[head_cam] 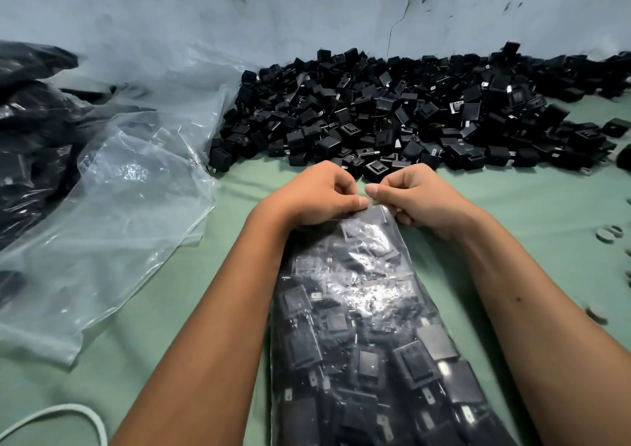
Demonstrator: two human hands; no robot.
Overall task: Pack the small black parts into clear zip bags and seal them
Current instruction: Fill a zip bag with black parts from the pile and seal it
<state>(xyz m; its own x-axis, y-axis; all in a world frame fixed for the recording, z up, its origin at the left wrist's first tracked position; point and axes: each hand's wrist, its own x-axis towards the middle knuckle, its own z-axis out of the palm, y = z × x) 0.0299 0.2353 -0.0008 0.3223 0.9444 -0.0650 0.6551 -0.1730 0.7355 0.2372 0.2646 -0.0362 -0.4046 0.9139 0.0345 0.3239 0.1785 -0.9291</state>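
Both hands, left hand (316,194) and right hand (415,196), pinch the mouth of the full clear plastic zip bag (358,326); it looks heavy and slippery, best held at the top strip.

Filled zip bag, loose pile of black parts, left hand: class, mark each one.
filled zip bag (368,326), head view, its shiny middle.
loose pile of black parts (392,114), head view, pile centre.
left hand (317,196), head view, its back.

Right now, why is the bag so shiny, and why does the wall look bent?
In the head view, light bounces off the crinkly filled bag that both hands, left hand and right hand, pinch at its top, making white glare; the empty plastic sheet glints too. The wide lens curves the wall. The pile of black parts stays fairly sharp.
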